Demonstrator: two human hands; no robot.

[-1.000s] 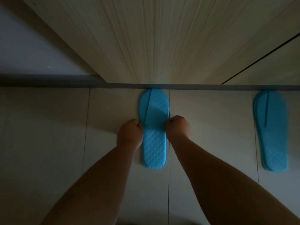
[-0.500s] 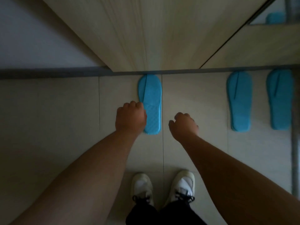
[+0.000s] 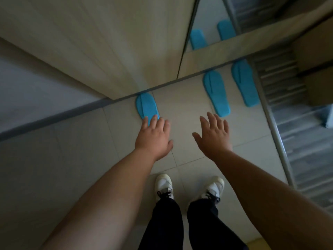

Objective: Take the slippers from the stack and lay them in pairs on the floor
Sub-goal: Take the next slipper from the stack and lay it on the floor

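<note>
A blue slipper (image 3: pixel 146 106) lies flat on the tiled floor against the base of the wooden wardrobe (image 3: pixel 108 42); its heel end is hidden behind my left hand (image 3: pixel 154 138). Two more blue slippers (image 3: pixel 215 92) (image 3: pixel 245 82) lie side by side further right, the nearer one looking like a stack of several. My left hand is open, fingers spread, holding nothing. My right hand (image 3: pixel 213 135) is also open and empty, hovering over bare floor between the slippers.
My white shoes (image 3: pixel 164 184) (image 3: pixel 213 188) stand on the tiles below my hands. A mirror (image 3: pixel 207 24) on the wardrobe reflects the right slippers. A metal threshold strip (image 3: pixel 273 130) borders a striped grey mat (image 3: pixel 297 134) on the right.
Both hands let go of the left slipper, opened from fists and rose away from the floor. The view pulled back and swung right, showing the two other slippers and my shoes.
</note>
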